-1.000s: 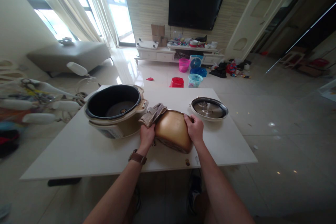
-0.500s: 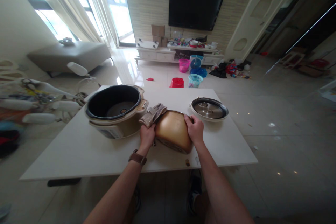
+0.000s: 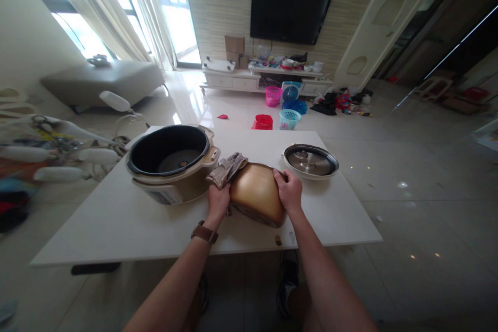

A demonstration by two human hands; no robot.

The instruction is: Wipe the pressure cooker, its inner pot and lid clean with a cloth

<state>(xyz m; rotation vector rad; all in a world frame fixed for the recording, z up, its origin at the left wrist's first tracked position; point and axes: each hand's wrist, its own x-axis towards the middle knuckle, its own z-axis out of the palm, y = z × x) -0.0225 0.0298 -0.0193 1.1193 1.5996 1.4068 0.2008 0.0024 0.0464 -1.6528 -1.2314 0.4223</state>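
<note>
Tipped on its side just right of the cream round electric cooker body with the black well (image 3: 171, 163): a golden-tan rounded metal inner pot (image 3: 257, 194), base turned toward the wearer. Touching the cooker body or merely close to it, cannot tell. Clamped from both sides. Left hand (image 3: 218, 201) closed on a crumpled grey-beige cloth (image 3: 226, 167) and pressed to the pot's flank nearest the cooker body. Right hand (image 3: 288, 192) cupped over the flank away from it, fingers curled at the rim.

Likely trouble, judged from this:
- A curved wall on a smooth white rectangular surface (image 3: 116, 218), so prone to rolling toward the near edge on any loosening of either palm.
- Bare metal under a bare right palm, so perhaps slippery.
- Cloth bunched up toward the cooker body's handle, so liable to catch there.
- A hard shove leftward, likely to nudge the cooker body itself.

Room for moving:
- Nearer the wearer than the cooker body, only a narrow strip and a small brown speck (image 3: 277, 240) between pot and drop.
- Further right of the cooker body, past the pot, a round steel lid with a dark rim (image 3: 310, 161), near the right hand yet apart from it.
- Nearer and to the left of the cooker body, a broad bare stretch.
</note>
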